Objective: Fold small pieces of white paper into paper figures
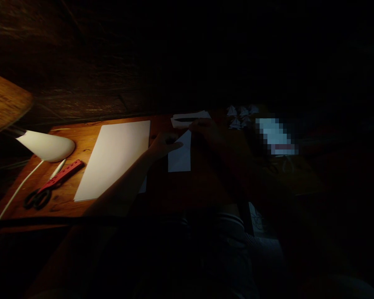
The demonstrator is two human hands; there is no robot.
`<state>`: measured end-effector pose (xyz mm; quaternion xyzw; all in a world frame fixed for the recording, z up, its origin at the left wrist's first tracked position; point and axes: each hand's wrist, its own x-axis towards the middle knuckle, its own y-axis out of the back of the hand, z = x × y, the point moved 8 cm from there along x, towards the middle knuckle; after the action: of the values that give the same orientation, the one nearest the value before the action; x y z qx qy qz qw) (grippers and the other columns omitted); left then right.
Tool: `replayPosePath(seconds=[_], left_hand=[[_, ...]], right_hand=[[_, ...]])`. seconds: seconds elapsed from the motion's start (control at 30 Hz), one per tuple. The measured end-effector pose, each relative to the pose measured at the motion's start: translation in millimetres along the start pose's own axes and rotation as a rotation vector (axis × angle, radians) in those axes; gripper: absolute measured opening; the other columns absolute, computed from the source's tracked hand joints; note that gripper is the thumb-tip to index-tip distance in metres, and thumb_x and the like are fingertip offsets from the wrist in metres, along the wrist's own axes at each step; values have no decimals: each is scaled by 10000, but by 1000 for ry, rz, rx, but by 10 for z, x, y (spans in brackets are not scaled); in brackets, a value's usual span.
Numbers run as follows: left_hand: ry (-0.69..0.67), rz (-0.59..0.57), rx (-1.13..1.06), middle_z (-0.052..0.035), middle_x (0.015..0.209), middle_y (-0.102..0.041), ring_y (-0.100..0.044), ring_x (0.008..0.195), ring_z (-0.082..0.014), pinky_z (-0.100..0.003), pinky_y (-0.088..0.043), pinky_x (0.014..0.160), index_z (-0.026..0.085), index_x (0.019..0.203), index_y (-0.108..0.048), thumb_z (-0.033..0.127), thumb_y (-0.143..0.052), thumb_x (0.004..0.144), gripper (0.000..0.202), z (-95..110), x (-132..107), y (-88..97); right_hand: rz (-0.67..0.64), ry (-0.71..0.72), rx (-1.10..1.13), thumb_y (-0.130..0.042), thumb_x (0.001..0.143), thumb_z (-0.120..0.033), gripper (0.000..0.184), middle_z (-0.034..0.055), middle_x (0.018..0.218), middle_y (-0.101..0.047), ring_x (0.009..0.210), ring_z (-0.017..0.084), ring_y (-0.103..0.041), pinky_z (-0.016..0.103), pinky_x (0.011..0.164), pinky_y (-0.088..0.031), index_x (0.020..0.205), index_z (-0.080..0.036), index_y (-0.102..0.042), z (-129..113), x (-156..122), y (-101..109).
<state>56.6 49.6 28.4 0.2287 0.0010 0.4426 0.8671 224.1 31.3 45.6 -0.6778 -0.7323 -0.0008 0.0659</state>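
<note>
A small sheet of paper (179,160) is held between my hands above the wooden table, its top edge slanting as though a corner is folded over. My left hand (164,144) grips its upper left side, thumb lying across the face of the paper. At the upper right corner, the fingertips of my right hand (207,128) pinch the paper. Just beyond them lies a stack of small paper pieces (191,115), with a dark slim object on top that I cannot make out. Dim light hides part of my right hand.
Left of my hands lies a large stack of white paper (115,158). Further left are scissors (57,182) with a red cover and a white lamp base (48,145) with its cord. Several folded paper shapes (241,116) stand at back right, beside a blurred bright screen (276,135).
</note>
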Motion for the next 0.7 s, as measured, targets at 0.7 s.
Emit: replayPosePath(seconds=[0.7], left_hand=[[155,225,-207,13,647,-586,-510,607,-121,-243,-378,562,181,682,-627,412,-788,758,291,-24,-34,91]], right_hand=[[-313,68,-376,-813,798,-622,495,-8,721,-600,721,141,-521,293,678,-422,686,-189,-601,37,-37,-230]])
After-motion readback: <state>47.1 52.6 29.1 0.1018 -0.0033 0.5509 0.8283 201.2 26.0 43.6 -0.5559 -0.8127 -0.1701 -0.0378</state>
